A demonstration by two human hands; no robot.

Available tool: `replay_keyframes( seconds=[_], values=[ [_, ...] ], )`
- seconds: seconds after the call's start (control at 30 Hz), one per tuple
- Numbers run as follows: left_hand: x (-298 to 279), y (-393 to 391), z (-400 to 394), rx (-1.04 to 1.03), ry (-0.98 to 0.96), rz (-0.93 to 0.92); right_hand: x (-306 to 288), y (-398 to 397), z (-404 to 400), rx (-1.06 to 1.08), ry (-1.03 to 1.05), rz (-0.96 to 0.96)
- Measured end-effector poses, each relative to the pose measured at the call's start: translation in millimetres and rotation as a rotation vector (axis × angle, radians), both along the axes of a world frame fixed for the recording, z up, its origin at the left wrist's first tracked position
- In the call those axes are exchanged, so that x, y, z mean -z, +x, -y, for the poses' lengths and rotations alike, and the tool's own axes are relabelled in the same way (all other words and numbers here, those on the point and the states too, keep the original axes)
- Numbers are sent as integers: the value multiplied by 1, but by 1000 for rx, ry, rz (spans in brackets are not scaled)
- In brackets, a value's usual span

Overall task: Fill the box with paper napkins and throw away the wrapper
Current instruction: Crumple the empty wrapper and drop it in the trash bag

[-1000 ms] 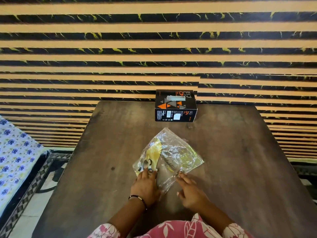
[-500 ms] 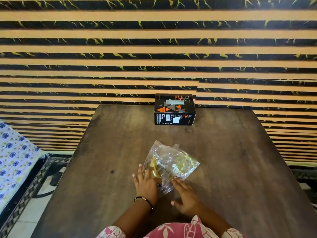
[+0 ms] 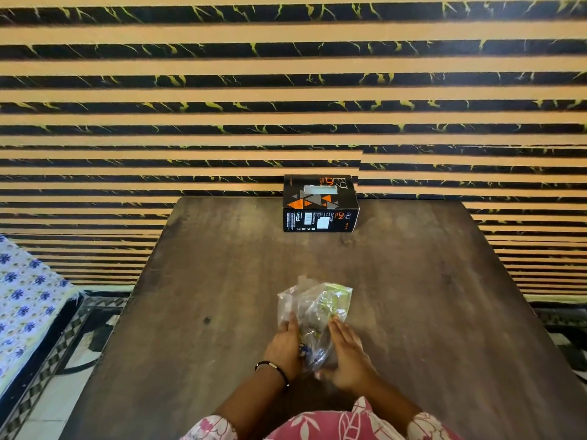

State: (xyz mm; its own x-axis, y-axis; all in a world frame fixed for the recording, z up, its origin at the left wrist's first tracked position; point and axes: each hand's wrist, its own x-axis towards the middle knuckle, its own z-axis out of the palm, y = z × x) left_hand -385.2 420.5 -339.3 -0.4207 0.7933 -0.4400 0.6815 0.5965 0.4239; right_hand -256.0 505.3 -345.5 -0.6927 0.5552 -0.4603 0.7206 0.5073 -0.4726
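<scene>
A clear plastic wrapper with yellow-green print lies crumpled on the dark wooden table, near its front middle. My left hand presses against its left side and my right hand against its right side, squeezing it between them. A black napkin box with orange triangles stands at the table's far edge; a slot in its top shows something white inside.
A wall of tan and black stripes rises right behind the table. A bed with a blue-flowered cover stands to the left, beside patterned floor tiles. The box is an arm's reach beyond the wrapper.
The wrapper lay spread flat a second ago; my two hands have pushed it together into a narrower, bunched shape. The view has tilted slightly down.
</scene>
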Motion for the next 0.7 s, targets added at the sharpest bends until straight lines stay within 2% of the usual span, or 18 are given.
replay_keyframes(
  seconds=[0.07, 0.13, 0.23, 0.33, 0.4, 0.47, 0.57, 0.63, 0.7],
  values=[
    [0, -2, -1, 71, -3, -36, 0, -3, 0, -77, 1, 53],
    [-3, -3, 0, 106, 35, -74, -2, -6, 1, -95, -21, 25],
    [-7, -3, 2, 160, 83, -179, -10, -8, 3, 91, -197, -170],
    [-13, -1, 2, 112, 410, -27, -19, -8, 4, 202, -242, -309],
    [-17, 0, 2, 51, 543, 119, -29, -8, 1, 211, -212, -359],
    [-25, 2, 2, -1, 622, 160, -41, -9, -2, 210, -152, -391],
    [-37, 3, 2, 20, 610, 122, -54, -8, -2, 217, -96, -458],
    [-41, 5, -1, 27, 602, 60, -60, -8, -2, 222, -61, -561],
    [-46, 6, -3, -38, 608, 77, -64, -9, -2, 236, -80, -673]
  ],
)
